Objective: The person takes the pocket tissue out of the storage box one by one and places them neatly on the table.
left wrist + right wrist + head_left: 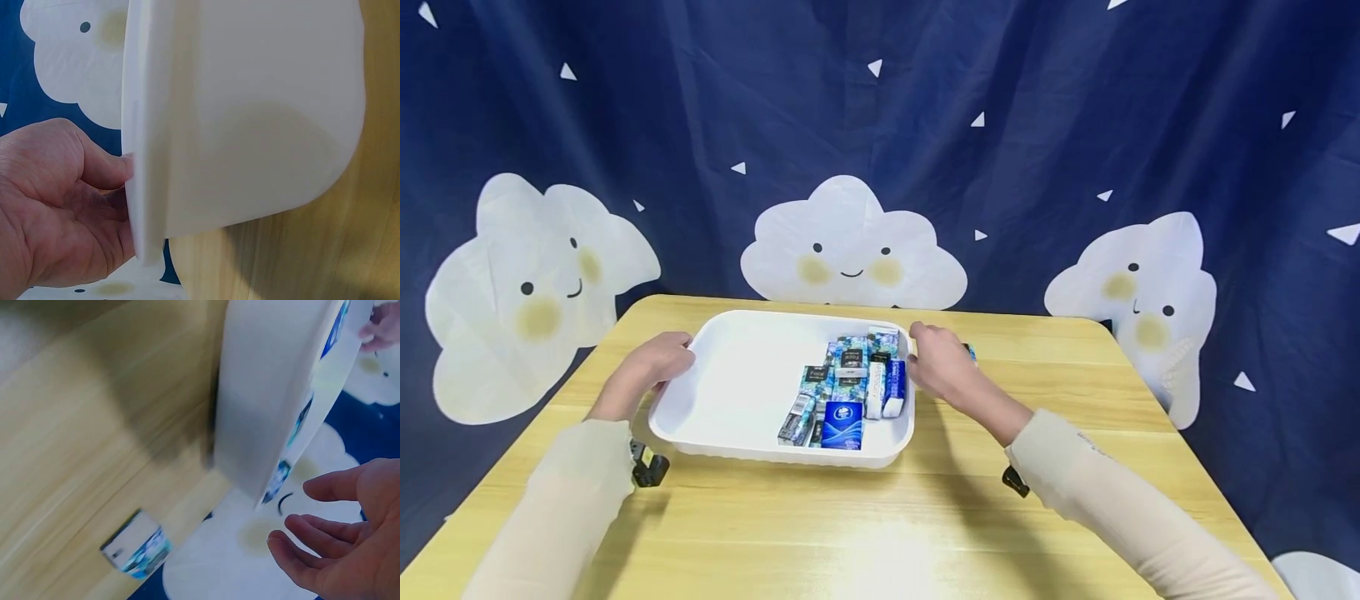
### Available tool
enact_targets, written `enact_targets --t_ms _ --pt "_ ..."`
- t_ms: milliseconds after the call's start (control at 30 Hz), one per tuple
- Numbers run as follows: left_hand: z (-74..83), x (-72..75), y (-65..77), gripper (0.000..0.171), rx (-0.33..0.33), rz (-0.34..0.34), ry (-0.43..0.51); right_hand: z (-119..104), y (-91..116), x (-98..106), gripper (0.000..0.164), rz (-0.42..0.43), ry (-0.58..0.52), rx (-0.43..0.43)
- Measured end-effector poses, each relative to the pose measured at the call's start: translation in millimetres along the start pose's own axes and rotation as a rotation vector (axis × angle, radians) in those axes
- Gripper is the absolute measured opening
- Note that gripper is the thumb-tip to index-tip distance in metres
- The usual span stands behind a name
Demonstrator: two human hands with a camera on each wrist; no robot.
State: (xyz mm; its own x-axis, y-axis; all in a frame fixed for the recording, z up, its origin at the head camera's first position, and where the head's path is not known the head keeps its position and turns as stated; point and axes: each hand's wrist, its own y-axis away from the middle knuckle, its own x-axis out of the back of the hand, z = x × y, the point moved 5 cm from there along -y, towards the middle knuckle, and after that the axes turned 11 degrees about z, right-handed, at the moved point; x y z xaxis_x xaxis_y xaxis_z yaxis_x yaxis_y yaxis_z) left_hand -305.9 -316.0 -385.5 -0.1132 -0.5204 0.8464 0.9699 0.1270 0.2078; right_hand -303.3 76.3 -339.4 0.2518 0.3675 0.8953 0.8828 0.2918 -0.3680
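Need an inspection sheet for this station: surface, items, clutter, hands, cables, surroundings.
Surface: table, wood-grain; glare near the front, arm shadows on it.
Job's things: white tray; packets bunched in its right half, mostly blue patterned, some overlapping; the left half is bare.
Clutter: one loose packet on the table, outside the tray, past its right end.
Left hand: grips the tray's left rim, thumb against the edge.
Right hand: beside the tray's right end, fingers loosely bent, apart from the rim in the right wrist view.
Cables: nothing seen.
Surroundings: dark blue curtain behind, with smiling clouds and white triangles.
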Motion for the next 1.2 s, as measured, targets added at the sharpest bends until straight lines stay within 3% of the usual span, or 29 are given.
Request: enact_targets --t_ms 233,467,833,1200 --pt "1.6 0.2 -1.2 0.041 -0.005 -0.001 -0.011 -27 8 -3 0.027 0.006 -0.021 0.08" --pt "0.5 0.4 -1.7 0.045 0.008 -0.007 -0.024 -49 12 -14 0.025 -0.041 -0.026 0.118" --pt "1.9 -0.2 -1.4 0.042 0.008 0.013 -0.016 -68 21 -29 0.025 -0.102 0.005 0.169" --pt "0.5 -1.0 -1.3 0.043 0.003 0.019 -0.022 -75 30 -42 0.058 -0.239 -0.046 0.133"
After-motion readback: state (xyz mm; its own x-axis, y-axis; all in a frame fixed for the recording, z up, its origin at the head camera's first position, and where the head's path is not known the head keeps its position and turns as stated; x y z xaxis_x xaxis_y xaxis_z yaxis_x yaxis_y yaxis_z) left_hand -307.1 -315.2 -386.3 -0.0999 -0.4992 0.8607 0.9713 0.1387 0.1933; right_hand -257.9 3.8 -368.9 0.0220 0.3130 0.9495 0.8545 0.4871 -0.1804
